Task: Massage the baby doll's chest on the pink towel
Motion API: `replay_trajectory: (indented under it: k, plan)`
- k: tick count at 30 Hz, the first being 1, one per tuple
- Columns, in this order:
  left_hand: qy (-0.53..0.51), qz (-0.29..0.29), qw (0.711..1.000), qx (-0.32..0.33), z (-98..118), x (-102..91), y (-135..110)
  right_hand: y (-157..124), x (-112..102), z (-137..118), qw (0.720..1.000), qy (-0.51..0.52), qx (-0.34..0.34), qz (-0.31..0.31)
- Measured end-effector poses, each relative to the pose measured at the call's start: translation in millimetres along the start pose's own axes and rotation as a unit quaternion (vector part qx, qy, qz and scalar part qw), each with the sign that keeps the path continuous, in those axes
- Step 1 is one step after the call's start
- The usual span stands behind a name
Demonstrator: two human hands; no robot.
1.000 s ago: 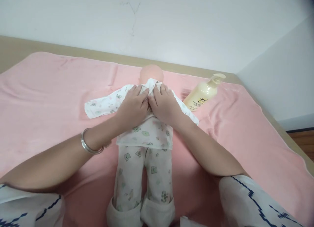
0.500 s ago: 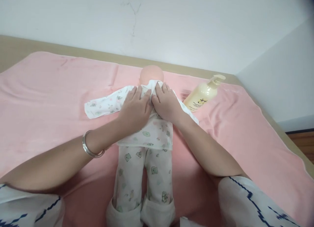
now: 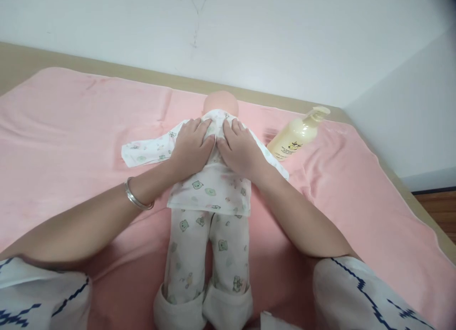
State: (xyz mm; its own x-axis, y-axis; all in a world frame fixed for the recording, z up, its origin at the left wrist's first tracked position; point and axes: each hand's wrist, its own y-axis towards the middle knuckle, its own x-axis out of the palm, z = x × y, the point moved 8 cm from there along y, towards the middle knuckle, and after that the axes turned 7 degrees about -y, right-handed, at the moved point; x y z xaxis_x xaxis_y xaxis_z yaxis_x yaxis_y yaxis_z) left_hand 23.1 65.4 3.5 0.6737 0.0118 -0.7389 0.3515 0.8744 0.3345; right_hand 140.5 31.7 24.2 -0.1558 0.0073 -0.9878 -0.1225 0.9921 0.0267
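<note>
A baby doll (image 3: pixel 221 102) lies stretched out on the pink blanket, its bald head at the far end and no face showing. It wears a white printed shirt (image 3: pixel 210 194) and matching trousers (image 3: pixel 188 254) with turned-up cuffs. My left hand (image 3: pixel 194 147) rests flat on the upper left of the shirt, fingers extended. Beside it, my right hand (image 3: pixel 240 149) lies flat on the upper right, fingers spread a little. Both thumbs point inward and nearly meet over the middle. The hands cover part of the shirt.
A pale yellow pump bottle (image 3: pixel 294 135) lies tilted on the pink blanket (image 3: pixel 71 116), right of the doll. Behind the blanket runs a wooden edge (image 3: pixel 142 76) against a white wall (image 3: pixel 285 40). A white item (image 3: pixel 274 322) shows at the bottom edge.
My left hand has shifted slightly outward to the left, and its thumb now lies lower. The right hand stays almost in place. The view has tilted a little.
</note>
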Motion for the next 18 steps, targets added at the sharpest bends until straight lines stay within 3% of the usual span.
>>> replay_trajectory:
  k: [4, 10, 15, 18]
  plan:
    - [-0.01, -0.006, 1.0, -0.023, -1.5, 0.8, -0.4, 13.5, 5.2, 10.8, 1.0, -0.011, 0.018, 0.022]
    - [-0.005, -0.002, 1.0, -0.018, -6.1, 1.9, 1.8, 10.6, 7.9, 8.2, 0.999, -0.014, 0.009, 0.037]
    - [0.022, -0.055, 0.997, 0.041, 12.5, -0.1, -8.3, 15.7, 6.0, 15.3, 1.0, -0.001, -0.004, 0.008]
    - [0.029, -0.083, 0.996, 0.012, 23.3, -5.7, -21.2, 21.9, 4.0, 18.8, 0.999, 0.006, -0.045, -0.012]
